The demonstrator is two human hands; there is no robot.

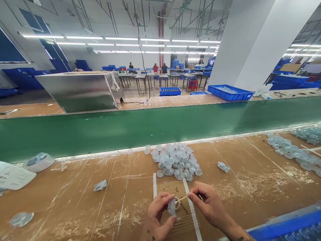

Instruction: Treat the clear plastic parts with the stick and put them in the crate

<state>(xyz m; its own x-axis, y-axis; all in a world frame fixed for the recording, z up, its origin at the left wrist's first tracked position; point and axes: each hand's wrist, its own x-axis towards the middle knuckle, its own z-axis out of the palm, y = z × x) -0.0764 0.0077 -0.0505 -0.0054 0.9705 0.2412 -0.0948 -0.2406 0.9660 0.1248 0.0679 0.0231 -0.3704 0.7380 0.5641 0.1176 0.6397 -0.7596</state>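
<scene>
Both bare hands in view at bottom centre, close together, not touching. My left hand (157, 209) is closed and cupped, fingers (160, 199) curled over, thumb low on the inner side, left wrist (150, 231) dropping to the frame edge. My right hand (210, 204) makes a tight pinch, thumb and index fingertips (191, 196) meeting, other fingers curled. Right forearm (238, 231) angles toward the lower right, tattooed near the wrist.

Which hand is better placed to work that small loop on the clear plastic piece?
Probably the right hand: it pinches a thin stick whose tip reaches the pale loop. The left hand is occupied gripping the clear plastic piece.
</scene>
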